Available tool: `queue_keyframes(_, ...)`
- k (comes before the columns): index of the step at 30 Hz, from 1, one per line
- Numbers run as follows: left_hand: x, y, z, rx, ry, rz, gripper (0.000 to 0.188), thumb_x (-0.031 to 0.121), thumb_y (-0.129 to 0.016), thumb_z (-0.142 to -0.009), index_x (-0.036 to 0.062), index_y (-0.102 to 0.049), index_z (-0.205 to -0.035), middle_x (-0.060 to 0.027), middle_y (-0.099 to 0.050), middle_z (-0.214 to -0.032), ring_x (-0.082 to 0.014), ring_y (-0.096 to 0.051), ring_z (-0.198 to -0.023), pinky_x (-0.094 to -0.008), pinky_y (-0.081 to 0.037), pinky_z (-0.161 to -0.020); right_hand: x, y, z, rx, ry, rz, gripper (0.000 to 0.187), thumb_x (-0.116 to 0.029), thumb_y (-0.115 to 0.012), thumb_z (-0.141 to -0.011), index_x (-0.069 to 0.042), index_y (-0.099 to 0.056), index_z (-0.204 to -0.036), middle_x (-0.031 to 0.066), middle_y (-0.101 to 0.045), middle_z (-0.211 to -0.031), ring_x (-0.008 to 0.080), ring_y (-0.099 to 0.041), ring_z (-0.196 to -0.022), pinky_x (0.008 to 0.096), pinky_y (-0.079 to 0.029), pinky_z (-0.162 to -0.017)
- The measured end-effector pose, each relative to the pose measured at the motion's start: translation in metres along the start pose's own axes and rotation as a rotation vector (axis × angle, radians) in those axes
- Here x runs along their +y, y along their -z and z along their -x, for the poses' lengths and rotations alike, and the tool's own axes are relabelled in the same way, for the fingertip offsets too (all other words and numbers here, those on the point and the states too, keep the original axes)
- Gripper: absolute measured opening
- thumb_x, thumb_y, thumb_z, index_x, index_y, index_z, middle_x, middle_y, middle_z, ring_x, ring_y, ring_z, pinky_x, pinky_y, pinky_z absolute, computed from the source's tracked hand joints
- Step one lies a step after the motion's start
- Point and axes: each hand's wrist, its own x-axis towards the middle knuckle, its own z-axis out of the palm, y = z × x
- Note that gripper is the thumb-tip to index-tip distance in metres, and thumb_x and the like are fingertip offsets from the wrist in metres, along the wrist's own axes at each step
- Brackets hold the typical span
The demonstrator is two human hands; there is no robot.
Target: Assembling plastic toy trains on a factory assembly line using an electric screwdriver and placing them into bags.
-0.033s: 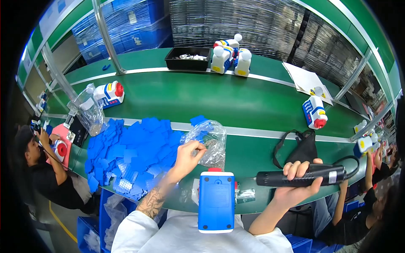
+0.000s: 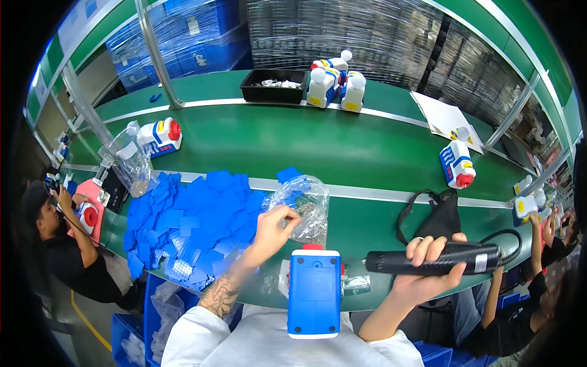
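Note:
My left hand (image 2: 276, 229) is closed in a pinch beside a clear plastic bag (image 2: 313, 211) of small metal pieces that look like screws. Whatever its fingertips hold is too small to make out. My right hand (image 2: 429, 266) grips a black electric screwdriver (image 2: 391, 262), lying level with its tip pointing left and its cord at the right end. Between my forearms, at the bench's near edge, is a blue and white toy-like bottle (image 2: 314, 296) with a red cap, its blue back panel facing up.
Blue plastic squares (image 2: 208, 214) lie heaped at left. A black pouch (image 2: 437, 214) rests at right. Similar bottles (image 2: 457, 164) stand or lie along the green belt (image 2: 293, 144) and far ledge, near a black bin (image 2: 273, 92). Co-workers (image 2: 76, 257) sit on both sides.
The screwdriver in my right hand has shifted slightly left. My left hand keeps its pinch. At far right, a co-worker's bottle has turned a little.

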Motion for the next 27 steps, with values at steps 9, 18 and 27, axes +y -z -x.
queue_keyframes(9, 0.04, 0.011, 0.036, 0.018, -0.124, 0.403, 0.022, -0.001, -0.07, -0.071, 0.0001, -0.061, -0.091, -0.0086, -0.067, -0.082, -0.0173, -0.066, -0.078, -0.0274, -0.051, -0.069, 0.018, -0.044, 0.023, -0.083, 0.107, -0.019, 0.055, -0.048, -0.051, -0.085, -0.007, -0.033, -0.117, 0.0036, -0.045, -0.061, 0.0145, -0.045, -0.047, 0.029, -0.039, -0.043)
queue_keyframes(18, 0.055, 0.015, 0.038, -0.03, -0.185, 0.455, 0.025, -0.002, -0.07, -0.07, 0.0002, -0.061, -0.093, -0.0085, -0.068, -0.081, -0.0183, -0.063, -0.08, -0.0309, -0.049, -0.073, 0.019, -0.046, 0.028, -0.106, 0.045, -0.07, 0.06, -0.054, -0.056, -0.081, -0.009, -0.03, -0.111, 0.0065, -0.048, -0.065, 0.0176, -0.049, -0.05, 0.0334, -0.045, -0.044)
queue_keyframes(27, 0.052, 0.014, 0.041, -0.041, -0.212, 0.5, 0.033, -0.005, -0.068, -0.071, 0.0006, -0.056, -0.101, -0.009, -0.068, -0.082, -0.0191, -0.062, -0.084, -0.0322, -0.048, -0.077, 0.015, -0.049, 0.029, -0.09, 0.077, -0.057, 0.059, -0.052, -0.057, -0.081, -0.009, -0.029, -0.11, 0.0067, -0.048, -0.064, 0.0175, -0.048, -0.048, 0.0325, -0.045, -0.044)
